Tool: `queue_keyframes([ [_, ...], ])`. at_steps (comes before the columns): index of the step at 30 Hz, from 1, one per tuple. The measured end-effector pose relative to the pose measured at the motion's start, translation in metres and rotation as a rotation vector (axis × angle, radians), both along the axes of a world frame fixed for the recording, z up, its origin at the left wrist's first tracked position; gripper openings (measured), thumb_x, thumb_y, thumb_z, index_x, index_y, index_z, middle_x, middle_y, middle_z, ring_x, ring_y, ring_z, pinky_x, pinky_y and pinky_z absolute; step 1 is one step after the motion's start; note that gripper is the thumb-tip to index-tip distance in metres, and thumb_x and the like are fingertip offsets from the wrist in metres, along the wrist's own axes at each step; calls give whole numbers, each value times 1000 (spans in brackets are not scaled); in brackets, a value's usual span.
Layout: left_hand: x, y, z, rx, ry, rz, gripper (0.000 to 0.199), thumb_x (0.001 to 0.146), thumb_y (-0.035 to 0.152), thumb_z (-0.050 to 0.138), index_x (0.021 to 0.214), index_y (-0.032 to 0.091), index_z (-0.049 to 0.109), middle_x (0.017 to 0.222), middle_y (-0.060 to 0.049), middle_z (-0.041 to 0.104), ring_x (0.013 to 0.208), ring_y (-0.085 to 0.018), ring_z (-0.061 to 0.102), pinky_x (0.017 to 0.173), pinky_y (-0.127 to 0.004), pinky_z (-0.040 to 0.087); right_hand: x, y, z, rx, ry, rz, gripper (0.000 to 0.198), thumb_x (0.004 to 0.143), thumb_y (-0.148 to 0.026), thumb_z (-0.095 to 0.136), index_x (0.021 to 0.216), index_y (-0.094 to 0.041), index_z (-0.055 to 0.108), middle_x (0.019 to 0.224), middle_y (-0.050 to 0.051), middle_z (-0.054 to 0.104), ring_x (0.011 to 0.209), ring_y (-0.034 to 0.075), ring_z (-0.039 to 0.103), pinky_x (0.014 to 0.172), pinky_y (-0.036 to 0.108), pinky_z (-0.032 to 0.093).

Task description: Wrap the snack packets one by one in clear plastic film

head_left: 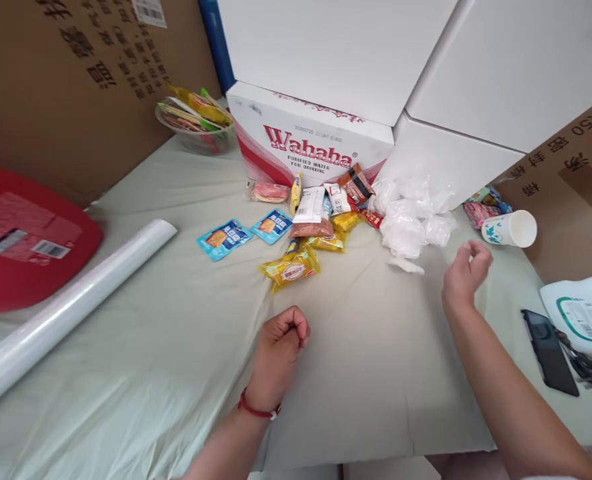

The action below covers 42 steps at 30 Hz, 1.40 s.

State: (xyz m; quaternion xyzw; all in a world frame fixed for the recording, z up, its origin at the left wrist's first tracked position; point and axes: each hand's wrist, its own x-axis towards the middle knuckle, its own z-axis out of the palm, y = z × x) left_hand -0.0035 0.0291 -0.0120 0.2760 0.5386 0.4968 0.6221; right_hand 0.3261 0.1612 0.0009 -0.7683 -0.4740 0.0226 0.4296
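Note:
My left hand [279,357], with a red bracelet at the wrist, is curled into a loose fist on the cloth-covered table, and nothing shows in it. Just beyond it lie yellow snack packets [292,268]. My right hand [467,272] is also closed, with nothing visible in its fingers, near a heap of crumpled clear plastic bags [410,217]. Two blue snack packets [225,239] lie left of the yellow ones. Behind these are a white-and-reddish packet [311,212], a brown packet [356,183] and a pink-wrapped snack [270,193].
A Wahaha carton [311,143] stands at the back, beside a bowl [199,137] of wrapped items. A plastic film roll [86,300] and red package [21,247] lie left. Right are a paper cup [510,229], phone [550,352] and white jug [583,313].

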Motion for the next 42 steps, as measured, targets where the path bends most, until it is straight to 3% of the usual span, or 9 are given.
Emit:
queue_keyframes([
  [3, -6, -1, 0, 46, -26, 80, 6, 52, 16, 47, 49, 21, 44, 47, 5, 37, 51, -10, 27, 50, -25, 18, -40, -57, -9, -1, 53, 84, 26, 96, -48, 48, 106, -24, 47, 100, 7, 59, 93, 23, 61, 84, 36, 50],
  [7, -3, 1, -3, 38, -66, 136, 6, 49, 15, 47, 49, 21, 45, 46, 4, 39, 49, -9, 27, 49, -25, 17, -82, -101, -15, -231, 94, 358, 27, 92, -54, 58, 96, -28, 51, 70, -4, 54, 61, 17, 53, 63, 29, 47],
  [10, 2, 3, -7, 1, -68, 150, 6, 47, 15, 46, 50, 20, 47, 47, 4, 41, 49, -9, 28, 48, -24, 18, -82, -104, -15, -377, 24, 433, 26, 96, -53, 50, 100, -28, 55, 70, -4, 54, 64, 18, 53, 65, 30, 45],
  [14, 4, 4, -9, -26, -75, 177, 9, 46, 15, 47, 52, 20, 51, 48, 4, 45, 49, -9, 32, 46, -22, 20, -62, -76, -25, -437, -250, 488, 27, 95, -47, 51, 98, -23, 63, 91, 5, 63, 88, 24, 55, 76, 34, 44],
  [21, 3, 8, -6, -28, -89, 206, 12, 46, 14, 49, 55, 20, 54, 51, 4, 51, 48, -8, 39, 45, -20, 26, -45, -9, -32, -376, -322, 374, 16, 89, -29, 50, 89, -19, 63, 93, 11, 62, 92, 26, 49, 83, 38, 42],
  [27, -1, -11, -2, 57, -43, 280, 11, 50, 12, 54, 57, 20, 55, 53, 4, 54, 49, -8, 43, 46, -20, 29, -69, -77, -34, -233, -196, 366, 18, 92, -35, 50, 80, -23, 47, 74, 0, 52, 73, 18, 46, 70, 30, 37],
  [31, -16, -31, 23, 148, -11, 361, 11, 52, 10, 57, 56, 20, 52, 53, 4, 53, 50, -9, 44, 47, -20, 29, -110, -131, -37, -120, 6, 632, 45, 98, -40, 47, 64, -24, 22, 56, -7, 28, 54, 11, 29, 57, 26, 29],
  [36, -56, -27, 57, 175, 229, 381, 11, 54, 11, 59, 58, 21, 57, 59, 2, 59, 57, -13, 49, 51, -24, 33, -180, -137, -39, -137, 46, 1024, 53, 102, -45, 45, 60, -22, 23, 50, -7, 28, 47, 8, 27, 52, 25, 24],
  [42, -137, 53, 32, 60, 859, 458, 6, 60, 17, 56, 63, 21, 55, 57, 2, 48, 54, -14, 42, 51, -28, 33, -245, -131, -41, -56, -206, 1368, 44, 101, -35, 47, 61, -20, 40, 52, -3, 45, 52, 11, 36, 57, 30, 19],
])
